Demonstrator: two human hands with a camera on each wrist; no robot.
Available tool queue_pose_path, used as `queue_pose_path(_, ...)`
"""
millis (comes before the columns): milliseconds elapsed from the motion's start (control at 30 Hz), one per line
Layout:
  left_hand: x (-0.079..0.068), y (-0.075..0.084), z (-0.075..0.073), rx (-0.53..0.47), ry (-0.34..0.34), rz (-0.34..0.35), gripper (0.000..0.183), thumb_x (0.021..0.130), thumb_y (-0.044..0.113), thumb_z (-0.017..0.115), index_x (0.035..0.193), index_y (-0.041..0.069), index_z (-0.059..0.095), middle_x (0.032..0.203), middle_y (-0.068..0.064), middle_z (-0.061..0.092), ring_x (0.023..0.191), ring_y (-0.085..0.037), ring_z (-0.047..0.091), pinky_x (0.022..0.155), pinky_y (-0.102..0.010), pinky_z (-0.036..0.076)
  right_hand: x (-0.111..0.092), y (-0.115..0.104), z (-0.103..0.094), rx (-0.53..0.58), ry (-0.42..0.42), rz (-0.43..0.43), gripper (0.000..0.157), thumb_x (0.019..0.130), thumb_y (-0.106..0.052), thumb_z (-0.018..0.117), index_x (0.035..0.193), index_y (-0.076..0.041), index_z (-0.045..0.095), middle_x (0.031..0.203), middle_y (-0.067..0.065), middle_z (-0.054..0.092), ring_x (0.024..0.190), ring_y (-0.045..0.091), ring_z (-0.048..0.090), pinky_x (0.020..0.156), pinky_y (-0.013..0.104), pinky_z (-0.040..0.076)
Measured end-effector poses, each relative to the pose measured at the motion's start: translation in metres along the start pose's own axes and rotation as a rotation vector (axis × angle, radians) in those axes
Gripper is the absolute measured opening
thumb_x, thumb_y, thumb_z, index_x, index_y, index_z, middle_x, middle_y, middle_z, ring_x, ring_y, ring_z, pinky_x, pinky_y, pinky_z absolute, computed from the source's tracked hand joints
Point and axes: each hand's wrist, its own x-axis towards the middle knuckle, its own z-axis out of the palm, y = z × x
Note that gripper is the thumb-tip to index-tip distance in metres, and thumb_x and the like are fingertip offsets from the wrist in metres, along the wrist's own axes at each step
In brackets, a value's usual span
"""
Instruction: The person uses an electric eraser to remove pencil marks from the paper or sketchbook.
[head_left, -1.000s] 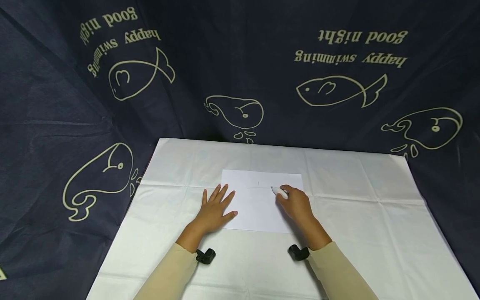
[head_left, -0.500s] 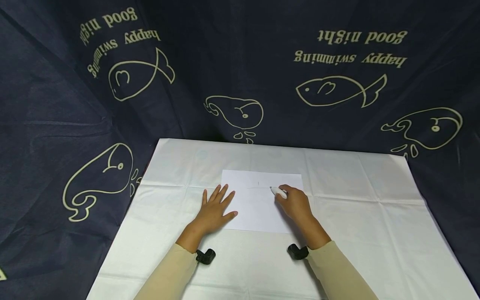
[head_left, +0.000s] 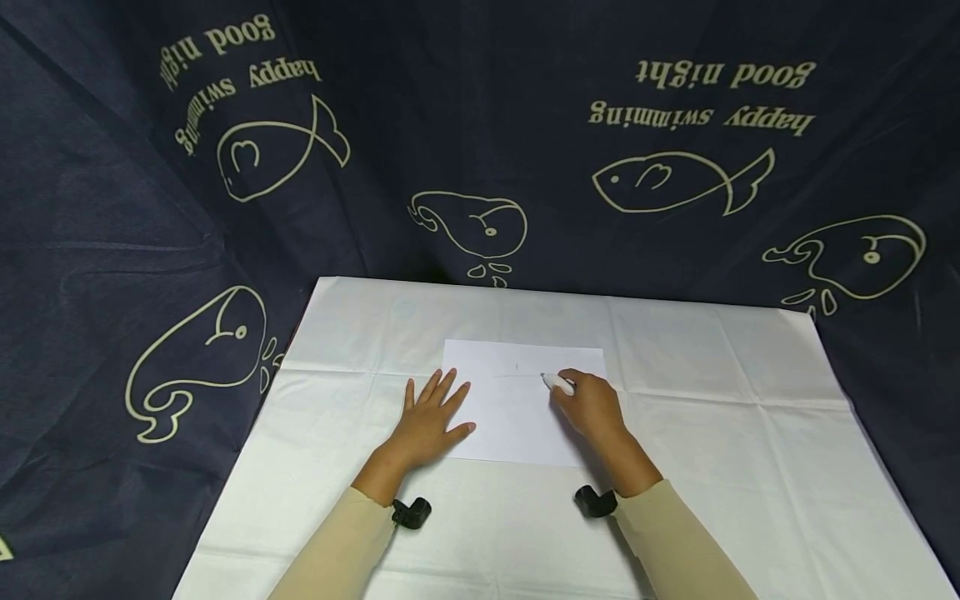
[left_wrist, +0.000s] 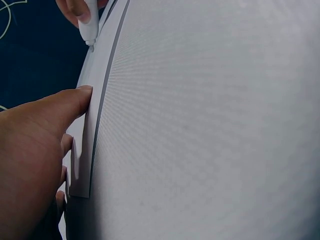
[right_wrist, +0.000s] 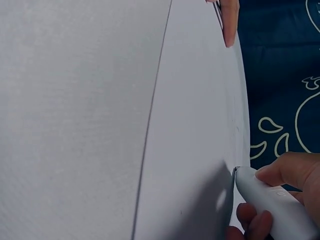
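A white sheet of paper (head_left: pixel 517 425) lies on the white-covered table. Spread flat across its left edge, my left hand (head_left: pixel 426 425) rests with straight fingers, the thumb pointing inward. My right hand (head_left: pixel 592 407) grips a thick white pen-like tool (head_left: pixel 558 383) over the paper's right half. The tool's thin grey tip points left, down at the sheet, at the right of a faint horizontal line; a short upright mark stands above that line. In the right wrist view the smooth, rounded tool (right_wrist: pixel 275 210) is held between thumb and fingers, its tip right at the paper.
A creased white cloth (head_left: pixel 750 467) covers the table. Behind it hangs a dark blue curtain (head_left: pixel 555 100) printed with fish, whales and upside-down lettering. Each wrist wears a small black camera, one at the left sleeve (head_left: pixel 337 542), one at the right sleeve (head_left: pixel 678 542).
My right hand and the white pen-like tool have shifted very slightly left. My left hand and the paper have stayed in place.
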Motion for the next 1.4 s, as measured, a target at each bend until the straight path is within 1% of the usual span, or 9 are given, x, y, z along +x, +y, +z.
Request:
queue_pose_path(133, -0.0006, -0.0001, -0.0003, -0.002, -0.002, 0.001, 0.07, 0.102, 0.053, 0.05, 0.16, 0.019, 0.032, 0.171, -0.009, 0.014, 0.16, -0.034, 0.006, 0.121, -0.071, -0.004, 0.0003, -0.0009, -0.0002, -0.009, -0.006, -0.005, 0.037, 0.092, -0.024, 0.064, 0.122, -0.003, 0.072, 0.103, 0.021, 0.077, 0.099, 0.041, 0.071, 0.084, 0.053, 0.056)
queue_pose_path(300, -0.0005, -0.0007, 0.0, -0.006, 0.0, 0.003, 0.069, 0.102, 0.052, 0.05, 0.16, 0.019, 0.032, 0.171, -0.009, 0.014, 0.16, -0.034, 0.006, 0.121, -0.071, -0.004, 0.001, -0.0033, 0.0007, -0.005, -0.03, -0.008, 0.038, 0.092, -0.025, 0.064, 0.123, -0.003, 0.071, 0.106, 0.022, 0.076, 0.095, 0.038, 0.071, 0.082, 0.052, 0.056)
queue_pose_path(500, 0.0007, -0.0023, 0.0019, 0.004, -0.003, 0.001, 0.07, 0.102, 0.054, 0.049, 0.161, 0.021, 0.03, 0.172, -0.008, 0.012, 0.16, -0.032, 0.005, 0.121, -0.07, -0.004, 0.0016, -0.0022, -0.0002, -0.015, -0.022, 0.016, 0.039, 0.092, -0.025, 0.063, 0.123, -0.004, 0.071, 0.109, 0.022, 0.076, 0.103, 0.042, 0.07, 0.086, 0.053, 0.056)
queue_pose_path(733, 0.0017, -0.0035, 0.0038, -0.005, 0.001, 0.002, 0.069, 0.102, 0.053, 0.049, 0.161, 0.02, 0.031, 0.172, -0.008, 0.013, 0.16, -0.033, 0.005, 0.121, -0.07, -0.004, 0.0019, -0.0037, -0.0001, -0.009, -0.048, 0.007, 0.039, 0.092, -0.025, 0.064, 0.124, -0.004, 0.071, 0.107, 0.021, 0.076, 0.096, 0.038, 0.071, 0.082, 0.051, 0.056)
queue_pose_path(833, 0.0018, -0.0034, 0.0035, -0.001, -0.015, -0.007, 0.07, 0.102, 0.055, 0.047, 0.161, 0.022, 0.029, 0.172, -0.007, 0.01, 0.16, -0.032, 0.003, 0.121, -0.069, -0.006, 0.0015, -0.004, -0.0014, -0.014, -0.04, 0.006, 0.038, 0.092, -0.024, 0.064, 0.123, -0.003, 0.071, 0.108, 0.022, 0.076, 0.099, 0.04, 0.071, 0.083, 0.053, 0.056)
queue_pose_path(933, 0.0014, -0.003, 0.0029, -0.006, -0.011, -0.003, 0.07, 0.102, 0.055, 0.048, 0.161, 0.022, 0.029, 0.172, -0.007, 0.011, 0.16, -0.032, 0.003, 0.121, -0.07, -0.006, 0.0015, -0.0033, -0.0032, -0.02, -0.028, 0.014, 0.039, 0.092, -0.025, 0.063, 0.123, -0.004, 0.072, 0.11, 0.022, 0.076, 0.104, 0.042, 0.07, 0.086, 0.053, 0.056)
queue_pose_path(1067, 0.0009, -0.0022, 0.0017, -0.007, 0.002, 0.005, 0.069, 0.102, 0.053, 0.049, 0.16, 0.02, 0.031, 0.171, -0.009, 0.014, 0.16, -0.034, 0.006, 0.121, -0.07, -0.004, 0.0018, -0.0026, -0.0034, -0.016, -0.034, 0.006, 0.039, 0.093, -0.026, 0.063, 0.124, -0.003, 0.071, 0.109, 0.022, 0.076, 0.102, 0.042, 0.07, 0.086, 0.053, 0.056)
queue_pose_path(1233, 0.0004, -0.001, 0.0005, 0.002, -0.001, 0.002, 0.07, 0.102, 0.053, 0.05, 0.161, 0.02, 0.031, 0.171, -0.008, 0.013, 0.16, -0.033, 0.006, 0.121, -0.07, -0.003, 0.0023, -0.0037, -0.0011, -0.016, -0.049, 0.006, 0.039, 0.093, -0.025, 0.064, 0.125, -0.004, 0.071, 0.11, 0.022, 0.075, 0.1, 0.04, 0.07, 0.085, 0.053, 0.056)
queue_pose_path(1400, -0.0003, 0.0, -0.0007, 0.002, -0.001, 0.002, 0.07, 0.102, 0.053, 0.05, 0.161, 0.02, 0.031, 0.171, -0.009, 0.014, 0.16, -0.034, 0.006, 0.121, -0.07, -0.003, 0.0024, -0.0025, -0.0031, -0.023, -0.036, 0.011, 0.039, 0.093, -0.026, 0.063, 0.125, -0.003, 0.071, 0.113, 0.023, 0.074, 0.106, 0.043, 0.069, 0.089, 0.054, 0.055)
